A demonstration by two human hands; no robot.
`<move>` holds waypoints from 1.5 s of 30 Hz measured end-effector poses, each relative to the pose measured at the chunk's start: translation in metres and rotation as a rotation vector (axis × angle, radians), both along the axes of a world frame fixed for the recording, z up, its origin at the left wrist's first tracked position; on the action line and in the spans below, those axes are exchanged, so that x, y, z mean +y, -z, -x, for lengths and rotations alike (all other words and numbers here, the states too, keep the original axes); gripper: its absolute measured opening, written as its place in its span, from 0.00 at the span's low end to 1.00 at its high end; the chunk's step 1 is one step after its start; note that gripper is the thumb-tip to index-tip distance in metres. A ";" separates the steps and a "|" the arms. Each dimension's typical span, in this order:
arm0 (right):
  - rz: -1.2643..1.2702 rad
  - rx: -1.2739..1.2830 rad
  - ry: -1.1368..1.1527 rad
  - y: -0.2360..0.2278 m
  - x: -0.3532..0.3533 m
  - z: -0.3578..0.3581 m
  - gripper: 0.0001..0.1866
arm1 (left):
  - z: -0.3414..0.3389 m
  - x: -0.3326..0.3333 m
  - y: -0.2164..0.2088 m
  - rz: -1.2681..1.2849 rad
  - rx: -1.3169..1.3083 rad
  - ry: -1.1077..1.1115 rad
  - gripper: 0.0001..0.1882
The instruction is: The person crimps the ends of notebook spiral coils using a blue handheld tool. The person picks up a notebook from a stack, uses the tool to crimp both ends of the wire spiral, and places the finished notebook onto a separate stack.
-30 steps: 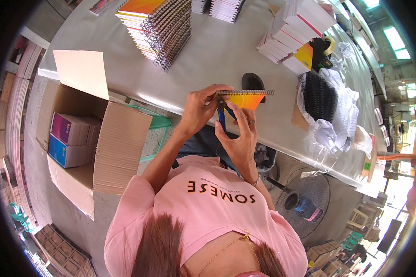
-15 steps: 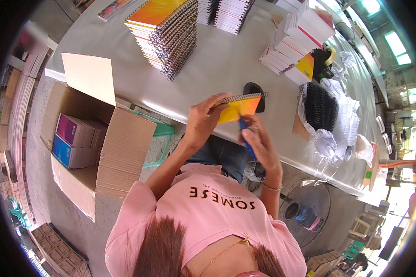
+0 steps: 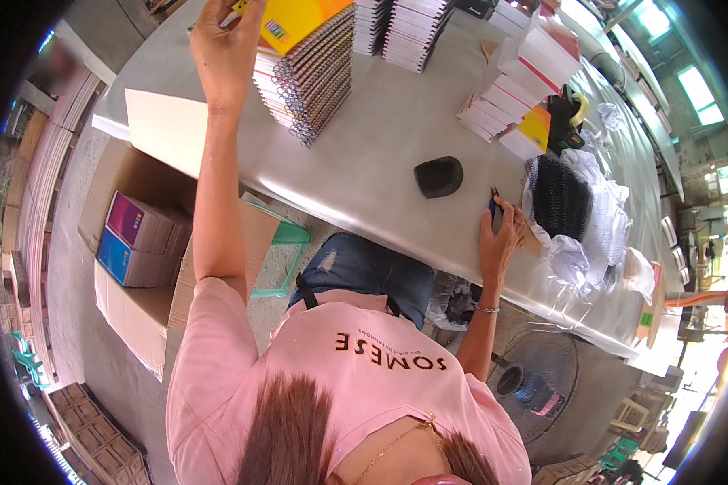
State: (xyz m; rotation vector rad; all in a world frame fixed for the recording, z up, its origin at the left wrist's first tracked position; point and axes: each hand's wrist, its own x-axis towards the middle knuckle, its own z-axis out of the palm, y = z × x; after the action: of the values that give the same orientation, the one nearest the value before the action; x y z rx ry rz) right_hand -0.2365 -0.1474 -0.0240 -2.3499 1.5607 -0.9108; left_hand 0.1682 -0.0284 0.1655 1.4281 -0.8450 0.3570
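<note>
My left hand (image 3: 225, 61) stretches to the far left of the table, its fingers closed on the edge of a yellow spiral notebook (image 3: 299, 24) at the top of a stack. Metal coils face me along the notebook stack (image 3: 315, 97). Over at the right, my right hand (image 3: 503, 233) rests at the tabletop around blue-handled pliers (image 3: 493, 208), their dark jaws pointing away from me. Between the hands lies a rounded black object (image 3: 438, 177), its kind unclear.
An open cardboard box (image 3: 133, 315) with purple and blue books stands on the left, by a green stool (image 3: 287, 234). More bound stacks (image 3: 416, 32) fill the table's far side. Black coils (image 3: 560, 194) and crumpled plastic (image 3: 607, 218) lie right. A fan (image 3: 534, 388) stands below.
My left hand has carried the notebook from in front of me to the far-left stack. My right hand has moved right with the pliers, down to the tabletop, uncovering the black object.
</note>
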 end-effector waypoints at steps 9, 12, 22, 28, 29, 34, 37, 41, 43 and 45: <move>0.022 -0.004 0.011 -0.002 0.003 0.000 0.18 | -0.016 -0.004 0.013 -0.155 -0.230 -0.156 0.15; 0.027 0.003 0.008 -0.004 0.004 -0.001 0.17 | -0.028 0.002 0.022 -0.287 -0.301 -0.241 0.16; 0.015 -0.367 -0.175 -0.067 -0.090 -0.008 0.08 | 0.001 -0.001 0.011 -0.585 -0.626 -0.097 0.29; 0.168 0.071 0.103 -0.061 -0.205 -0.010 0.21 | -0.003 0.005 0.011 -0.667 -0.556 -0.097 0.30; 0.112 0.105 0.128 -0.055 -0.218 -0.015 0.24 | -0.003 0.009 0.011 -0.678 -0.556 -0.121 0.30; -0.407 -0.012 -0.046 -0.034 -0.282 0.010 0.26 | 0.029 0.011 0.000 -0.525 -0.641 -0.113 0.23; -0.313 -0.156 -0.031 -0.030 -0.283 0.012 0.18 | 0.057 0.005 -0.003 -0.378 -0.689 -0.005 0.18; -0.279 -0.259 -0.030 -0.030 -0.272 -0.003 0.16 | 0.095 -0.010 0.006 -0.282 -0.602 0.241 0.17; -0.337 -0.247 -0.003 -0.033 -0.277 0.005 0.16 | 0.117 -0.025 0.018 -0.270 -0.589 0.385 0.17; -0.358 -0.357 -0.100 -0.034 -0.278 0.007 0.17 | 0.135 -0.034 0.030 -0.357 -0.511 0.525 0.18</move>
State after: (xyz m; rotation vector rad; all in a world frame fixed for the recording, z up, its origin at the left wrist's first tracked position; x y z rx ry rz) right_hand -0.2436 -0.4254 0.0102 -1.8794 1.3236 -0.8830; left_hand 0.0328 -0.0628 0.1359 1.3880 -1.7244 0.1691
